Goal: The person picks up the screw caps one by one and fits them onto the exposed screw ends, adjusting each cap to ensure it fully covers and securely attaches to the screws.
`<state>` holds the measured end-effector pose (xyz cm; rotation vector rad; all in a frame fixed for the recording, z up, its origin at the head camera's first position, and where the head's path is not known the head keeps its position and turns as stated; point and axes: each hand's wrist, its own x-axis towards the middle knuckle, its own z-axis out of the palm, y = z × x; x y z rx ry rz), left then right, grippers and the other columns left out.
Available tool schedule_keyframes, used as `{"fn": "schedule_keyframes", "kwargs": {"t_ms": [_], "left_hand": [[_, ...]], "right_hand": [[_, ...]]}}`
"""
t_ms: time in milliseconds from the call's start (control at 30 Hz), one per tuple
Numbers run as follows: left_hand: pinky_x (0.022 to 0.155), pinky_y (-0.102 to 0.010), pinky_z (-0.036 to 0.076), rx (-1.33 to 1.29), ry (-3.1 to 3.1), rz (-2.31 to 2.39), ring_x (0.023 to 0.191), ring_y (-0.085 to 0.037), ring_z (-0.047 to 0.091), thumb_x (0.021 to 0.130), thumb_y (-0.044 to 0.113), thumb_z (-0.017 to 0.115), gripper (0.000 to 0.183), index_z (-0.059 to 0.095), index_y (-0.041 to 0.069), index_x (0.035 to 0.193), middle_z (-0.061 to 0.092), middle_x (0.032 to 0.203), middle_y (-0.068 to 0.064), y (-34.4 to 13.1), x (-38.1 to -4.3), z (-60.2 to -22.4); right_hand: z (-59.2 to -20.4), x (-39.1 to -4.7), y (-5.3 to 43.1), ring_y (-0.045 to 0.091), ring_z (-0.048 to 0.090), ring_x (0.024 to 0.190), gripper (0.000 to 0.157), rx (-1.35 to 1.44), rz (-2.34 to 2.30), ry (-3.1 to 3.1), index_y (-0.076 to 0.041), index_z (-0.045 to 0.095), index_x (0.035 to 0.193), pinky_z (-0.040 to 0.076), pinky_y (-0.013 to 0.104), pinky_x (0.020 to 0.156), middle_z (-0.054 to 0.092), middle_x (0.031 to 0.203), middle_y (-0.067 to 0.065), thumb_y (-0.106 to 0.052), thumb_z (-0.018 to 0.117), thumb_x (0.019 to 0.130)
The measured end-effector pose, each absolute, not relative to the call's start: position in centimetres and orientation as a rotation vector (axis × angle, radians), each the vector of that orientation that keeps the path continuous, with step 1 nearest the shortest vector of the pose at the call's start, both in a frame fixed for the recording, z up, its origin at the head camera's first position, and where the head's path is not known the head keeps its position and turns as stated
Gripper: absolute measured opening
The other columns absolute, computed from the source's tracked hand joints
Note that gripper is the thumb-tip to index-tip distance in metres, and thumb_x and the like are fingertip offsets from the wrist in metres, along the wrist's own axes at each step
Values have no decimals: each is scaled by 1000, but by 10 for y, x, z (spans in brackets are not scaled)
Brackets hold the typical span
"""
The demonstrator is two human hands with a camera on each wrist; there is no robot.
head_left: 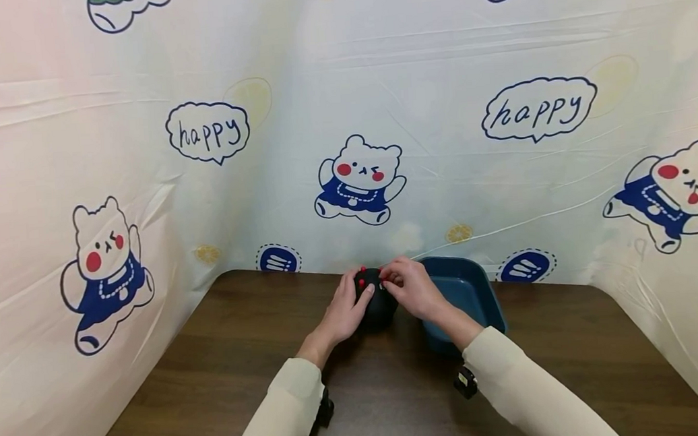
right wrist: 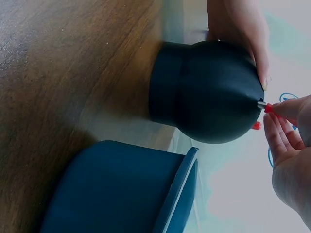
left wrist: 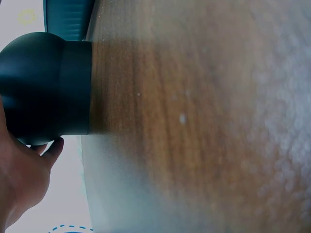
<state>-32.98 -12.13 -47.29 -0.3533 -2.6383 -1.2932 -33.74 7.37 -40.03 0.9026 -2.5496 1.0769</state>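
A black, rounded holder with a narrower straight base stands upright at the far side of the table. My left hand grips it from the left, thumb over the front near the top. In the right wrist view, my right hand pinches a small pick by its red end. The pick's metal shaft meets an opening at the holder's top; how deep it sits is hidden. Another red end sticks out of the holder close by.
A dark blue, deep rectangular tray stands just right of the holder, below my right forearm. Behind both, a printed cloth hangs along the back edge of the brown wooden table and down both sides.
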Motion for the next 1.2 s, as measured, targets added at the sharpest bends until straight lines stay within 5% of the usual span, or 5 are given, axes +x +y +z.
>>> {"fn": "schedule_keyframes", "kwargs": {"t_ms": [600,933,1200], "left_hand": [[111,-59,37,-369,-2646,-1320,141,-28,38,103,67,35,79,23,14,160,31,159,-7,-115,-330,-472],[114,-59,35,-439,-2753,-1231,142,-30,40,102,68,37,79,20,18,162,28,162,-9,-128,-330,-465],[112,-63,35,-461,-2835,-961,146,-28,40,103,60,47,71,34,21,160,37,162,-4,-155,-314,-450]], "right_hand": [[-404,-335,75,14,65,86,14,921,990,-2605,-7,76,106,59,34,79,67,110,7,-2,72,94],[-402,-324,90,14,60,84,37,916,987,-2639,-6,65,133,56,31,77,64,112,9,-1,69,96],[-395,-315,137,16,59,89,33,834,837,-2644,-9,64,132,54,35,75,63,110,8,-12,68,99]]}}
